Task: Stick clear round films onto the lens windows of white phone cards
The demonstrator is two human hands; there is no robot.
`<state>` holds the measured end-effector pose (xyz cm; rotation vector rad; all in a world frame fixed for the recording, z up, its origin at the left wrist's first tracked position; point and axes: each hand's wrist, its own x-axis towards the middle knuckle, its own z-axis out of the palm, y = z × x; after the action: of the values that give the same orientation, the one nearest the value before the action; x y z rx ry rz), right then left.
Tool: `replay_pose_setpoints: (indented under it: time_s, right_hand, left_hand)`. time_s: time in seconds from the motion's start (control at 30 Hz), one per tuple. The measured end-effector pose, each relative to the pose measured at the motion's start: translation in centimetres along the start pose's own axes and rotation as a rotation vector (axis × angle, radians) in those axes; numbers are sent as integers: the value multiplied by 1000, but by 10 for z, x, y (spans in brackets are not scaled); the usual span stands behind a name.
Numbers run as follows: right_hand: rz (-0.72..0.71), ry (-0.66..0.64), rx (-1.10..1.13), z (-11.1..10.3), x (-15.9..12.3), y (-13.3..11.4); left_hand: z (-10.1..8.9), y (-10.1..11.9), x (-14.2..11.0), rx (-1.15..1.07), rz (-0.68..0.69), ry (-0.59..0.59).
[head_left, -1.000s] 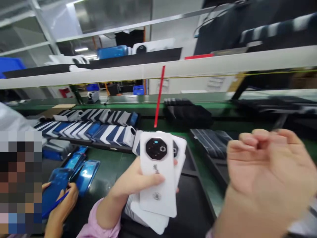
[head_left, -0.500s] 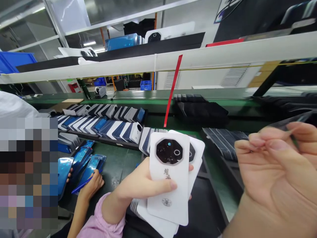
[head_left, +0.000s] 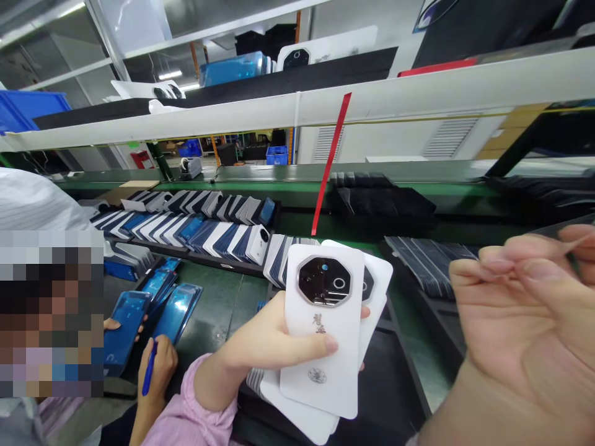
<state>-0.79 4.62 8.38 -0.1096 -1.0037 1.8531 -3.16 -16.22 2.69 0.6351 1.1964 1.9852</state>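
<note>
1. Phone back cover: I see the front white phone back cover (head_left: 320,378) above the black tray (head_left: 395,378), printed side toward the camera, octagonal camera window (head_left: 324,280) at its top.
2. Left hand (head_left: 274,344): fingers closed on this cover and a second white cover (head_left: 377,291) fanned behind it. The thumb lies across the front face; fingertips show at the right side. Another white panel (head_left: 297,406) shows below; I cannot tell whether it is gripped.
3. Right hand (head_left: 520,310): raised, palm toward the camera, fingertips pinched on a barely visible clear film (head_left: 560,229).
4. Slotted tray (head_left: 421,282): dark panels stand in it, toward the right edge of the green worktop (head_left: 225,294).
5. Panel rows (head_left: 209,240): white and blue panels stand on edge in trays, toward the worktop's far left corner.
6. Co-worker: one hand holds a blue panel (head_left: 124,325); the other (head_left: 162,362) holds a blue pen (head_left: 149,370) beside loose blue panels (head_left: 176,310).
7. Red strip (head_left: 331,162): hangs from the white shelf edge (head_left: 223,118).
</note>
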Motion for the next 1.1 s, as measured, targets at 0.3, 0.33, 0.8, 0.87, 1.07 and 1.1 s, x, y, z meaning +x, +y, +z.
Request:
replay_pose_setpoints:
  time_s: [0.3,0.33,0.8,0.87,1.07,1.1]
  right_hand:
    - [15,30,-20,4,-2,-1]
    - [14,32,-22,4,-3,-1]
    - [11,-5,-23,-1,-1,0]
    - [8,-11,-27,-3,0,1]
    - [7,-22,-46,1,-1,1]
    - [11,-26,-49,2,-2,1]
  left_hand:
    - [1,-1,-2,20,-6,-10]
    - [1,-2,-2,20,-8,-9]
    - [2,-2,-1,21,-16,-10]
    - [2,-2,-1,15,-10,-15]
    - [3,-3,-1,-1,-8,-17]
    - [4,-3,-2,1,-9,-14]
